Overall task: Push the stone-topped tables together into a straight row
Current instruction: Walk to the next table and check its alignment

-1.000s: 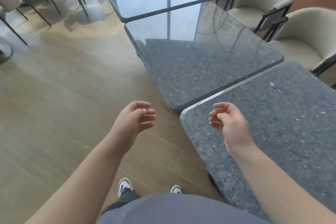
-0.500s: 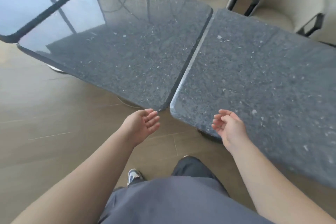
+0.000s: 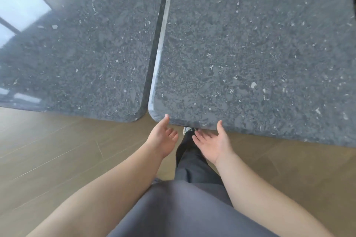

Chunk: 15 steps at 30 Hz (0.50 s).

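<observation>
- both hands now closer to the near edge of the right stone-topped table point(image 3: 260, 54) than half a second back; view has swung to look straight down on the seam
- left hand point(image 3: 162, 138) palm up, fingers loose, thumb tip at the table's rounded near-left corner, gripping nothing
- right hand point(image 3: 212, 143) palm up, fingers spread, thumb against the near edge, fingers seemingly reaching beneath; holds nothing yet
- left stone-topped table point(image 3: 77, 54) just beside the right one, narrow dark gap between them, widening slightly toward the near corners
- near edges not flush: right table sits nearer the person, at a slight angle
- judgement: grip on the right table comes next, then a nudge to square it
- wood floor point(image 3: 48, 150) below; dark trouser leg point(image 3: 190, 159) between the hands
</observation>
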Tool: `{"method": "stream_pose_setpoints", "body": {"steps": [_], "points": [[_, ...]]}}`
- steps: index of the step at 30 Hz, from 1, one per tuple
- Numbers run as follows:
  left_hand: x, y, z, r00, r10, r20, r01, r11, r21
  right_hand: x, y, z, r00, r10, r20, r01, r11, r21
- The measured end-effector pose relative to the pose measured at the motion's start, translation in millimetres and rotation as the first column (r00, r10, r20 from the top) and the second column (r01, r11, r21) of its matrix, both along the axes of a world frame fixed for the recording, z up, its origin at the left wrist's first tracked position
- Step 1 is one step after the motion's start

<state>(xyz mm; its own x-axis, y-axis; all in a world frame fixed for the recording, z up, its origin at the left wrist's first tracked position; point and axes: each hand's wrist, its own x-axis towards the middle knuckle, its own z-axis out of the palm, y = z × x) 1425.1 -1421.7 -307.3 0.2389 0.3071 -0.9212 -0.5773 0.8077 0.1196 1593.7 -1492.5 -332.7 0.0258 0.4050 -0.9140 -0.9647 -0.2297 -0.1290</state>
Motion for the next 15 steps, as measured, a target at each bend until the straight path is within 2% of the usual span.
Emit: {"method": "stream_pose_setpoints", "body": {"steps": [4, 7, 12, 15], "points": [[27, 17, -18, 0.985, 0.15, 0.089, -0.149, 0.989, -0.013, 8, 21, -17, 0.98, -0.197, 0.009, 0.196, 0.98, 0.04], [38, 27, -19, 0.973, 0.226, 0.052, -0.225, 0.974, -0.025, 7, 36, -24, 0.957, -0.286, 0.058, 0.286, 0.958, 0.002], [29, 28, -26, 0.982, 0.19, -0.005, -0.19, 0.981, -0.035, 23, 30, -21, 0.938, -0.319, 0.138, 0.325, 0.946, -0.022], [28, 27, -29, 0.977, 0.212, 0.02, -0.212, 0.977, -0.009, 35, 24, -20, 0.948, -0.311, 0.073, 0.313, 0.95, -0.019]]}}
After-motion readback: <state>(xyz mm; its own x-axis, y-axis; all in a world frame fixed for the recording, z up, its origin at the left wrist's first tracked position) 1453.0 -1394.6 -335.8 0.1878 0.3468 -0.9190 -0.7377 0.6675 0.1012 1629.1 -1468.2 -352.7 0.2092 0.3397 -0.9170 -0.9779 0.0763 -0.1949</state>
